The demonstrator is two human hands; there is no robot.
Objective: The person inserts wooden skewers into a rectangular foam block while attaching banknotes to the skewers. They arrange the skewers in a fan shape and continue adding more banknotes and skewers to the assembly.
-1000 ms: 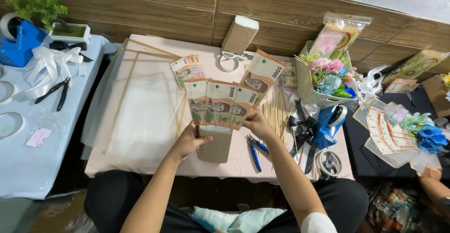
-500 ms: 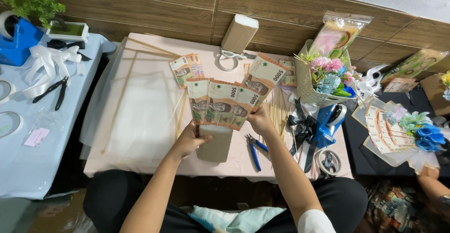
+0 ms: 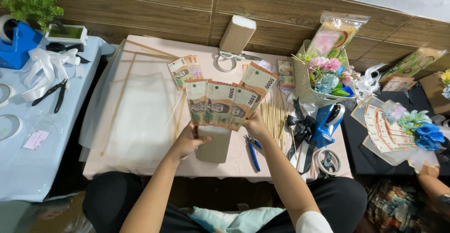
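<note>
Left hand [image 3: 187, 141] closed on lower edge of banknote fan [image 3: 225, 102], over brown card backing [image 3: 213, 144]. Right hand [image 3: 255, 126] pinches fan's lower right corner. Fan held above pink table [image 3: 145, 116], near front edge. Notes thin, light, limp, likely slippery against each other; best held at converging bottom ends. Long axes roughly upright, splaying away from person, rightmost note tilted right. Skewers [image 3: 272, 116] and blue pliers [image 3: 253, 151] just right.

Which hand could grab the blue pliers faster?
Probably the right hand. The blue-handled pliers lie on the table just below it, on its own side. The left hand is further away, pinching the bottom of the fan of banknotes against the brown card.
</note>
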